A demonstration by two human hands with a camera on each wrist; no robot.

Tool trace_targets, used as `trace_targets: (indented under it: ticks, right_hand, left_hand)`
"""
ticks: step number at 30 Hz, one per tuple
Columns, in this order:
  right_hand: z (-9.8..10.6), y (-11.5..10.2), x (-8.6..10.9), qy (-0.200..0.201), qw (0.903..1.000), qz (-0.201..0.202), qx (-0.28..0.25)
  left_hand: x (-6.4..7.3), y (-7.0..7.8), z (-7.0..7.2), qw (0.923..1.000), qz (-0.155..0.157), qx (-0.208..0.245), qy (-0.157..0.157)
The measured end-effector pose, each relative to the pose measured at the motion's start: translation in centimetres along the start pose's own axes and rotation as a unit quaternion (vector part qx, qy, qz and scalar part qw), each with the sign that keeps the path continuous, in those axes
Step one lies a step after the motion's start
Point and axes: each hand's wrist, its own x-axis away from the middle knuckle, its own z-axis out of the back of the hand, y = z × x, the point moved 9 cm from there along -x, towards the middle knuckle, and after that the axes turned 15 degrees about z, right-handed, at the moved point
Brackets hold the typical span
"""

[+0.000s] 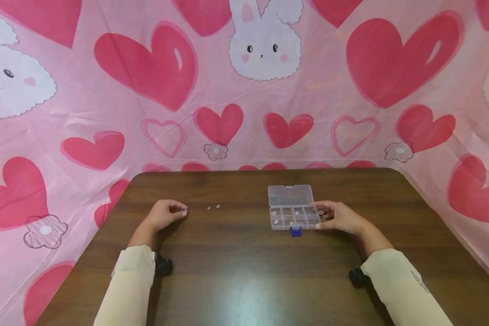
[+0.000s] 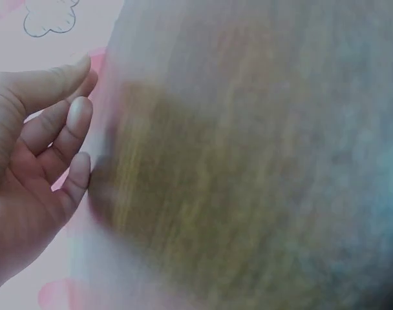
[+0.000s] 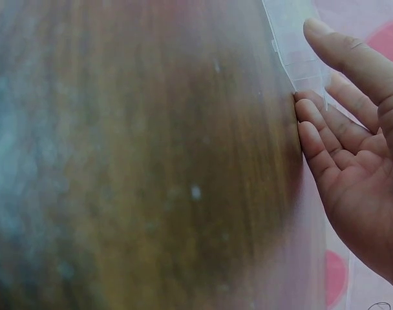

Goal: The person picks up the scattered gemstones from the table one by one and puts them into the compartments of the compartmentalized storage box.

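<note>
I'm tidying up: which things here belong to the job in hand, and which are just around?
Job, apparently:
open clear compartment box, gripped by the right hand
small pieces inside it
two tiny pale pieces, near the left hand

Just around:
wooden table
heart-and-bunny backdrop
black wrist cameras

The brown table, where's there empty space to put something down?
The table has its biggest bare patch nearest the person, between the sleeves. A smaller one lies between the two tiny pieces and the clear box. It's crowded at the box's right edge, where the right hand is, and by the left hand, near the pieces.
</note>
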Motion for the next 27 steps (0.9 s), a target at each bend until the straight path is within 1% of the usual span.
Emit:
trace_targets:
  ticks: [6,13,19,24,27]
  right_hand:
    - [-0.1,-0.1,0.1,0.001,1.0000,-0.003,-0.005]
    - [0.0,-0.1,0.1,0.000,0.9999,-0.011,0.002]
    - [0.0,-0.2,0.1,0.002,1.0000,-0.006,0.002]
    - [0.0,-0.6,0.1,0.007,0.9998,0.014,0.009]
    - [0.0,-0.6,0.0,0.008,0.9998,0.015,0.008]
  left_hand:
    - [0.4,0.7,-0.1,0.9996,0.002,0.027,-0.002]
    - [0.6,1.6,-0.3,0.9989,-0.009,0.045,-0.005]
    - [0.6,2.3,-0.4,0.9986,-0.014,0.050,-0.012]
    - [1.0,3.4,-0.5,0.9977,-0.030,0.059,-0.018]
    - [1.2,4.1,-0.7,0.9975,-0.036,0.057,-0.022]
